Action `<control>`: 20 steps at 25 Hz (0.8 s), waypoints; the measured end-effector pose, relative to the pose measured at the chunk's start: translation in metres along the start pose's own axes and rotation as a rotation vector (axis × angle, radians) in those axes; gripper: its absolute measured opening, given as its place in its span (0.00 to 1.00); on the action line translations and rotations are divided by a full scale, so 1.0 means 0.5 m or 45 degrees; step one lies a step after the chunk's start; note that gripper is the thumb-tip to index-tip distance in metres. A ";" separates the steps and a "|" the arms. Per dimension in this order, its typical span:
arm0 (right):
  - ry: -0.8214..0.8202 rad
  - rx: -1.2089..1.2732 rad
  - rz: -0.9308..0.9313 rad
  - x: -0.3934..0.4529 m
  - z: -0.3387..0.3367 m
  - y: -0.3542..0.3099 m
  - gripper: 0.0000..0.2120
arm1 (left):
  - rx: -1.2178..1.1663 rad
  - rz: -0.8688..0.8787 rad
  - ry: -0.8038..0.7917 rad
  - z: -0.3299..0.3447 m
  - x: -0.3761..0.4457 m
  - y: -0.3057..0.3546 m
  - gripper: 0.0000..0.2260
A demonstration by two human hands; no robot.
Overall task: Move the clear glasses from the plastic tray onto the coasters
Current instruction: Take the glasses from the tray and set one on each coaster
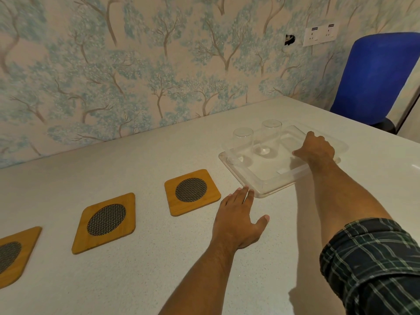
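A clear plastic tray (268, 188) lies on the table at the right. Two clear glasses stand in its far left part: one (242, 145) nearer the left rim, one (270, 138) behind it to the right. My right hand (317, 149) rests inside the tray to the right of the glasses, fingers curled down, holding nothing. My left hand (238, 215) lies flat on the table with fingers spread, its fingertips touching the tray's near left corner. Three wooden coasters with dark mesh centres lie in a row: right (192, 192), middle (105, 222), left (13, 253).
The white speckled table (136, 280) meets a wall papered with trees. A blue chair (377, 73) stands beyond the table's far right corner. Wall sockets (320, 34) sit on the wall above it.
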State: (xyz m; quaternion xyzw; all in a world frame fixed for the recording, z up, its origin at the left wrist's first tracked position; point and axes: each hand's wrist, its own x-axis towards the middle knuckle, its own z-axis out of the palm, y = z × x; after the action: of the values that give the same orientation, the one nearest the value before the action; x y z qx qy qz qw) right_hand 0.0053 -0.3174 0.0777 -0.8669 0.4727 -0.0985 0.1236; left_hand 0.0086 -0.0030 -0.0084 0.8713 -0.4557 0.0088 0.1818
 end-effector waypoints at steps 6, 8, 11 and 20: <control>0.132 0.072 -0.031 0.007 -0.014 -0.009 0.31 | -0.002 0.005 -0.021 -0.006 -0.002 0.001 0.38; 0.215 0.136 -0.063 0.014 -0.037 -0.024 0.33 | -0.004 0.003 -0.019 -0.008 0.001 0.002 0.38; 0.300 0.168 -0.158 0.028 -0.060 -0.056 0.32 | -0.016 -0.029 0.000 -0.011 0.003 0.002 0.38; 0.257 0.139 -0.157 0.068 -0.052 -0.057 0.23 | -0.010 -0.021 -0.042 -0.005 0.001 0.004 0.38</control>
State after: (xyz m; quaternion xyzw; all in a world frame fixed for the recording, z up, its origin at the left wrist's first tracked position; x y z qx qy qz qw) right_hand 0.0387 -0.3343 0.1129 -0.8720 0.4226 -0.2181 0.1161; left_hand 0.0078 -0.0038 -0.0055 0.8744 -0.4514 -0.0087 0.1779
